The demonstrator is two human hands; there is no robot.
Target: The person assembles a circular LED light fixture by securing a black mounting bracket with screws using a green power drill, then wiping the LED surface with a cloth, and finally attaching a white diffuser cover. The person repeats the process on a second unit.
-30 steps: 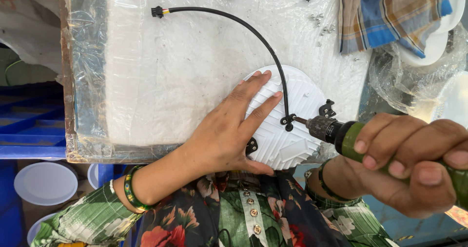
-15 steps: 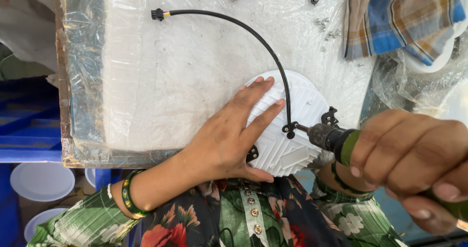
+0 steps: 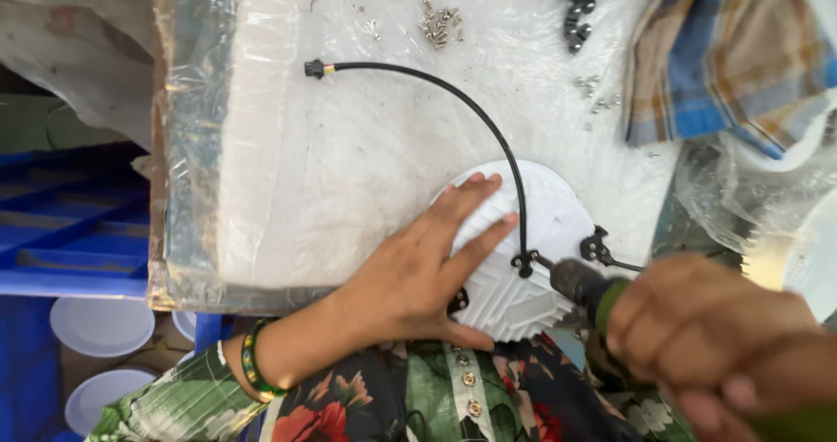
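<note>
A round white ribbed housing [image 3: 549,224] lies at the near edge of the plastic-covered white table [image 3: 349,163]. My left hand [image 3: 418,272] rests flat on it, fingers spread, pressing it down. My right hand [image 3: 715,337] grips a green and dark power screwdriver [image 3: 588,289] whose tip meets a black cable clamp [image 3: 523,261] on the housing. A black cable [image 3: 453,102] arcs from that clamp to a small black connector [image 3: 314,68] further back on the table. A second black clip [image 3: 597,246] sits at the housing's right rim.
Small silver screws [image 3: 440,23] and black parts [image 3: 571,6] lie at the far side. A checked cloth [image 3: 724,67] covers the right corner. Blue crates [image 3: 61,233] and white round covers [image 3: 100,324] sit to the left below the table.
The camera view has shifted, showing more of the far table. My right hand with the screwdriver has moved slightly lower right, its tip staying at the cable clamp. My left hand has held still.
</note>
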